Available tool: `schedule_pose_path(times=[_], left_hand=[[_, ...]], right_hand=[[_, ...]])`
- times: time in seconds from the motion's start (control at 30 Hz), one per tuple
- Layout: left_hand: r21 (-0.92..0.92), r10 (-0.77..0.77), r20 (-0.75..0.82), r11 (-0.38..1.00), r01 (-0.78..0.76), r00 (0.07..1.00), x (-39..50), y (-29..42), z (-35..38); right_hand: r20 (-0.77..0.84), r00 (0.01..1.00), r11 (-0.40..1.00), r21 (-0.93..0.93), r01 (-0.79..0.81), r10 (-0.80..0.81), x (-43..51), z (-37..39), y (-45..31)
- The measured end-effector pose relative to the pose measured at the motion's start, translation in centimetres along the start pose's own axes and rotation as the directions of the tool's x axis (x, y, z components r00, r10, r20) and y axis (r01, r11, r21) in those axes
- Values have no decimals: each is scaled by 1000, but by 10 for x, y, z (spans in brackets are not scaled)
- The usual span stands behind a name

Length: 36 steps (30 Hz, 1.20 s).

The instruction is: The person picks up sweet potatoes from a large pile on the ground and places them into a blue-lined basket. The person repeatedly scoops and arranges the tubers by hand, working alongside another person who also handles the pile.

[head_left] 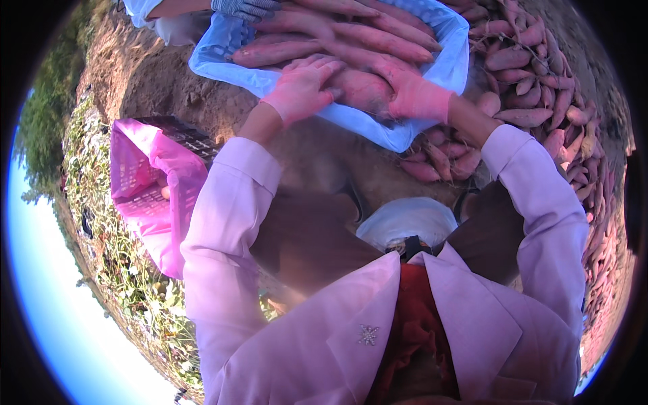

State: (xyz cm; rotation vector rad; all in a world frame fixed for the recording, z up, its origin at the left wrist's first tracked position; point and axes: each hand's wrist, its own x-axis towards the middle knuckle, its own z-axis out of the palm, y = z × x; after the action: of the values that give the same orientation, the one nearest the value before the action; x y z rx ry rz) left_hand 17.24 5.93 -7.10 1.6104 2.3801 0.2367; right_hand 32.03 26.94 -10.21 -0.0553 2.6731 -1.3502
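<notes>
A crate lined with blue plastic film (228, 73) stands before me, filled with long reddish sweet potatoes (385, 43). Both my hands wear pink gloves. My left hand (304, 88) lies at the crate's near side, its fingers spread over the near sweet potatoes and its thumb by a thick one. My right hand (415, 93) rests on the other side of that thick sweet potato (362, 91), fingers reaching over its top. The thick sweet potato sits between the two hands, at the film's near edge. Its underside is hidden.
A co-worker's gloved hand (245, 7) touches the crate's far left corner. A crate with pink film (177, 167) stands at left, a small root inside. A long heap of sweet potatoes (526, 101) runs along the right; a smaller pile (440, 159) lies nearer. Leafy vines (131, 268) cover ground at left.
</notes>
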Motion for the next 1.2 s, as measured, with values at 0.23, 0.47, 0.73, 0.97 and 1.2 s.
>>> schedule_pose_path(times=[0.23,0.47,0.73,0.97,1.2], left_hand=[[124,-17,266,992,-16,964,23,12,-8],[86,-110,281,992,89,953,34,21,-14],[74,-51,249,997,33,967,30,5,-1],[323,-115,244,946,31,963,33,30,-7],[277,-94,20,957,85,995,30,25,17]], right_hand=[[-7,999,998,-50,48,-48,-5,3,-16],[49,999,1000,28,-11,10,-5,6,-7],[57,997,998,-2,57,-57,-3,0,-6],[14,997,949,-305,76,-75,-11,18,3],[185,978,980,-191,-57,93,4,-1,-5]])
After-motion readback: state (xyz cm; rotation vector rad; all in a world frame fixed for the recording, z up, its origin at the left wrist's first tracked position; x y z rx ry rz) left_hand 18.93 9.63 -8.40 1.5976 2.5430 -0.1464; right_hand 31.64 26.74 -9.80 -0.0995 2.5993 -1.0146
